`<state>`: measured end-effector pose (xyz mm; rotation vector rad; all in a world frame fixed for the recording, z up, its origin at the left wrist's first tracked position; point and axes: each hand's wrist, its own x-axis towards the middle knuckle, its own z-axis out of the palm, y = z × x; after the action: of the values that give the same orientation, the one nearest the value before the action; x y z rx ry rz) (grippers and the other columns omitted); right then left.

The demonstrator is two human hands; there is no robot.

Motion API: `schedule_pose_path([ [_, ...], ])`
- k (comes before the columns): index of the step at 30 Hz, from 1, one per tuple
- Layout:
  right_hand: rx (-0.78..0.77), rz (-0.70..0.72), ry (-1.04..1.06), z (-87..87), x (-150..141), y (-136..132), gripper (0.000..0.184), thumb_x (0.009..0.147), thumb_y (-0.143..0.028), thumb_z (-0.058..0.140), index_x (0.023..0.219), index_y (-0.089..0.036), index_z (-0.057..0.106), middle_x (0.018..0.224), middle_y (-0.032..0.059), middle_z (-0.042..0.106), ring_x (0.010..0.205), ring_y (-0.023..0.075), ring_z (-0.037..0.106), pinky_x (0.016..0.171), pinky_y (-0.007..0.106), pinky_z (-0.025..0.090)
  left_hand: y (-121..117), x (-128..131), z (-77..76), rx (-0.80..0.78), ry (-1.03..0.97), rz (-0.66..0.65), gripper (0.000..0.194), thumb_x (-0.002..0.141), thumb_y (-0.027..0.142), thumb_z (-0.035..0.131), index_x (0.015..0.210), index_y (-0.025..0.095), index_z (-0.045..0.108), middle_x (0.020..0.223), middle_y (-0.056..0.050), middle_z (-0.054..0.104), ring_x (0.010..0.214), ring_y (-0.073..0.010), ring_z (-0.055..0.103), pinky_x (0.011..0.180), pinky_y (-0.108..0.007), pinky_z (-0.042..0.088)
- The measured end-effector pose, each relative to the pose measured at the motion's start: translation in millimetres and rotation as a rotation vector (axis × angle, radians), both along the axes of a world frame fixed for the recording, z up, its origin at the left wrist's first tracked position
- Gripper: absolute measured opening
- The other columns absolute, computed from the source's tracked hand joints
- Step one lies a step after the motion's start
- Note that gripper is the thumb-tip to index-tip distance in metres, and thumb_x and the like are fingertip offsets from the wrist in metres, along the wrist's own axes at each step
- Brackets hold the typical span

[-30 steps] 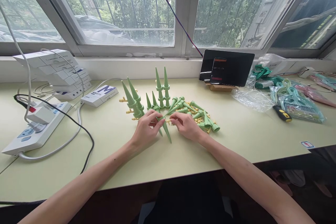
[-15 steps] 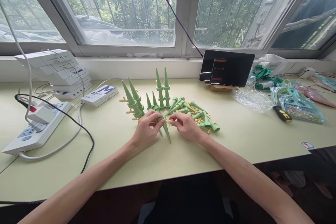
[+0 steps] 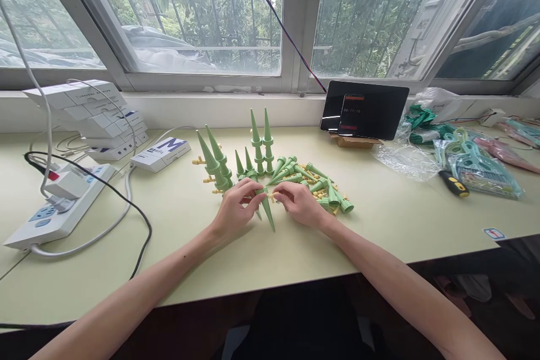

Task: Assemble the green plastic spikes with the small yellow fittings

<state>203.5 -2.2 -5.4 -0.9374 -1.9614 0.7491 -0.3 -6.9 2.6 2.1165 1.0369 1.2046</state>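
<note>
In the middle of the table, my left hand [image 3: 239, 202] is closed, pinching a green plant watering spike [image 3: 268, 216] whose tip slants down toward me. My right hand [image 3: 302, 202] grips a small yellow valve [image 3: 271, 197] between thumb and fingers, right at the spike's upper side. Whether the two parts are joined I cannot tell. Behind my left hand, stacked green spikes [image 3: 210, 158] with yellow valves stand upright, and further back are taller stacks [image 3: 267, 140]. A loose heap of green spikes [image 3: 332, 194] and yellow valves lies just past my right hand.
On the left are a power strip [image 3: 70, 219] with cables, a pile of white boxes [image 3: 101, 107] and a single white box [image 3: 162, 153]. A tablet [image 3: 375, 109] with a phone leans at the back. Bagged items [image 3: 476, 163] and a screwdriver [image 3: 454, 183] lie right.
</note>
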Motion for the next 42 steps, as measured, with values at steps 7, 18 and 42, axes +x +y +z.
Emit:
schedule_pose_path([
  [7, 0.026, -0.002, -0.061, -2.7, -0.2, 1.9, 0.031, 0.099, -0.033, 0.046, 0.074, -0.017, 0.057, 0.065, -0.0012, 0.052, 0.059, 0.0115, 0.042, 0.059, 0.025, 0.034, 0.4, -0.4, 0.0, 0.010, 0.012, -0.022, 0.010, 0.093, 0.028, 0.058, 0.093, 0.019, 0.063, 0.088, -0.001, 0.055, 0.060, -0.0079, 0.056, 0.051, -0.021, 0.055],
  [18, 0.045, -0.029, -0.058, -1.1, -0.4, 0.4, 0.044, 0.099, -0.042, 0.046, 0.063, -0.018, 0.055, 0.059, -0.0003, 0.050, 0.058, 0.0132, 0.045, 0.058, 0.027, 0.035, 0.1, -0.4, 0.1, 0.028, 0.034, -0.022, 0.013, 0.094, 0.031, 0.057, 0.094, 0.020, 0.064, 0.086, -0.002, 0.055, 0.060, -0.0087, 0.055, 0.050, -0.021, 0.053],
  [42, -0.056, 0.008, -0.037, 3.8, -0.3, -2.2, 0.038, 0.098, -0.032, 0.049, 0.063, -0.018, 0.054, 0.053, -0.0014, 0.054, 0.050, 0.0115, 0.048, 0.056, 0.025, 0.041, -0.3, -0.4, 0.2, 0.029, 0.051, 0.017, 0.016, 0.095, 0.032, 0.055, 0.092, 0.019, 0.064, 0.085, -0.002, 0.056, 0.059, -0.0087, 0.057, 0.050, -0.020, 0.052],
])
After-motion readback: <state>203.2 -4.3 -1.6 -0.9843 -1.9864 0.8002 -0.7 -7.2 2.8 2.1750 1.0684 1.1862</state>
